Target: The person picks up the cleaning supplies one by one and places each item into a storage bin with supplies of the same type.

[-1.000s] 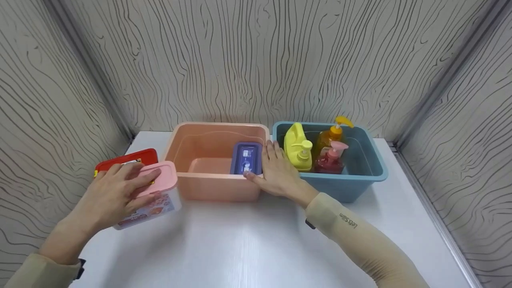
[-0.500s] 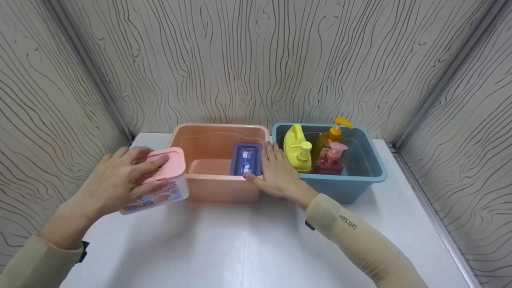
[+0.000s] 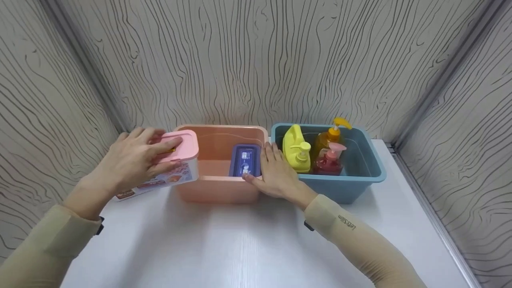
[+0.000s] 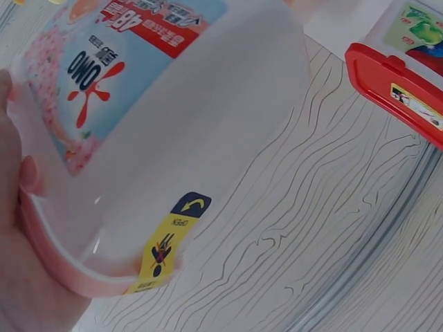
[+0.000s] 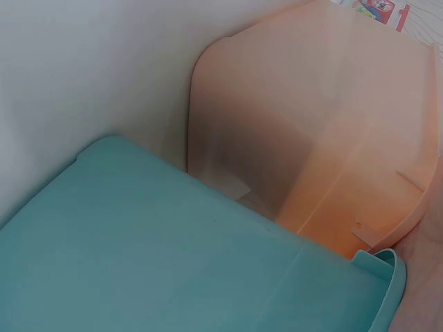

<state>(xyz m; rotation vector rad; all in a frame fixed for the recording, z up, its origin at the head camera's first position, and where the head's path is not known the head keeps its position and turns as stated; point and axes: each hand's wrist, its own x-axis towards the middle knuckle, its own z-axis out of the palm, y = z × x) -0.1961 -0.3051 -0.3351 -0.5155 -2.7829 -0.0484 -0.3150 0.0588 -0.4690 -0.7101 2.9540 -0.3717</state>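
My left hand [image 3: 136, 158] grips a white laundry detergent box [image 3: 180, 172] by its pink lid [image 3: 188, 144], fingers spread over the top. The box hangs tilted at the left end of the peach bin [image 3: 220, 190], overlapping its rim in the head view. In the left wrist view its OMO label [image 4: 90, 76] and yellow seal sticker [image 4: 163, 249] show. My right hand [image 3: 278, 172] rests with straight fingers on the peach bin's right rim, beside the teal bin [image 3: 340, 188]. A purple-lidded box [image 3: 245, 160] sits inside the peach bin at the right.
The teal bin holds a yellow jug [image 3: 296, 150] with a pump, an amber pump bottle [image 3: 324, 140] and a pink pump bottle [image 3: 329, 163]. A red-lidded box [image 4: 394, 83] shows in the left wrist view. Patterned walls [image 3: 240, 60] enclose the white table [image 3: 240, 248].
My left hand has lifted the detergent box and carried it up and right, toward the peach bin. The red lid has become hidden in the head view. My right hand has stayed put.
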